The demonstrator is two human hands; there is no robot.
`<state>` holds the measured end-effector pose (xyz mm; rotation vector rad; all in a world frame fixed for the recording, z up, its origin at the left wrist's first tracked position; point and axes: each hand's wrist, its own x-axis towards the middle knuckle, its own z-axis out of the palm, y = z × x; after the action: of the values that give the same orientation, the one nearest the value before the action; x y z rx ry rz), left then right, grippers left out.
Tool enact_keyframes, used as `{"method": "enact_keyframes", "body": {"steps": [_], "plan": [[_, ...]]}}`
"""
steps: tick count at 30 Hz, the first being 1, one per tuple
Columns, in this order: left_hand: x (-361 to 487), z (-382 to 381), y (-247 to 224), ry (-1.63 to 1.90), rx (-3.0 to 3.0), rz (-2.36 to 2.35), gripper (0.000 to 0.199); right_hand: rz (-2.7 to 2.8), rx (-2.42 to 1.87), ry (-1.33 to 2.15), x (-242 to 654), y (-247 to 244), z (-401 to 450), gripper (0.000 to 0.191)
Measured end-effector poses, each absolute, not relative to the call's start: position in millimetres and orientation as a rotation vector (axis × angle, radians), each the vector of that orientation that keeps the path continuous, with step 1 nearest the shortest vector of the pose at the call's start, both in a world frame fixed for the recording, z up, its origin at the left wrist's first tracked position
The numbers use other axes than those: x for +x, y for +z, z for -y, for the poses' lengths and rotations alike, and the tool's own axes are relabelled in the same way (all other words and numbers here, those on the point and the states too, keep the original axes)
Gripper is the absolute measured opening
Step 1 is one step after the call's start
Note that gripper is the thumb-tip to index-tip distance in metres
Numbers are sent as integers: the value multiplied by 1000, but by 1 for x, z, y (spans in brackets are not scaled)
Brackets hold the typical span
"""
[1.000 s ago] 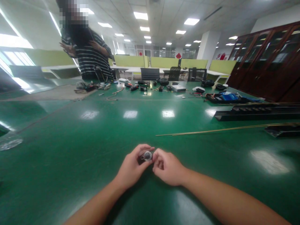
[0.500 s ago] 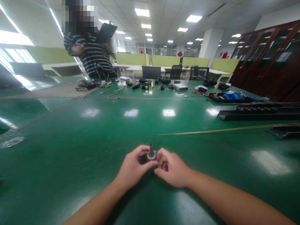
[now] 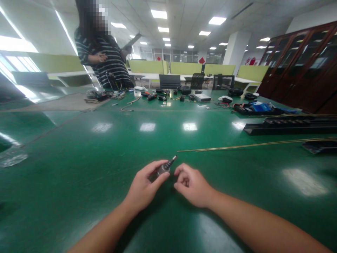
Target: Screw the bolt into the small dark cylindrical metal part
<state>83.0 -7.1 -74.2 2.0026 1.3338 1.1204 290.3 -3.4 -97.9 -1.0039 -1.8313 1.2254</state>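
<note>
Fingers of our left hand (image 3: 142, 188) pinch a small, dark, stemmed part (image 3: 163, 169) over the green table (image 3: 94, 158), while our right hand (image 3: 194, 188) curls loosely just beside it, seemingly empty, so a slackened left-hand pinch could drop it.

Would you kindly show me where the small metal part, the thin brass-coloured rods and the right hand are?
Small metal part (image 3: 163, 169): head view, on its wider body.
Thin brass-coloured rods (image 3: 252, 145): head view, about midway along them.
Right hand (image 3: 194, 186): head view, on its middle.
</note>
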Motion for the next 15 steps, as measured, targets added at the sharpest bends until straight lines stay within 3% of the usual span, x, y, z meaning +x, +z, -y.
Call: {"method": "enact_keyframes", "body": {"steps": [7, 15], "plan": [[74, 7, -75, 1101, 2281, -1234, 37, 1649, -1004, 1281, 289, -97, 2, 32], [77, 9, -73, 1061, 2294, -1226, 25, 1708, -1009, 1213, 289, -101, 3, 32]]}}
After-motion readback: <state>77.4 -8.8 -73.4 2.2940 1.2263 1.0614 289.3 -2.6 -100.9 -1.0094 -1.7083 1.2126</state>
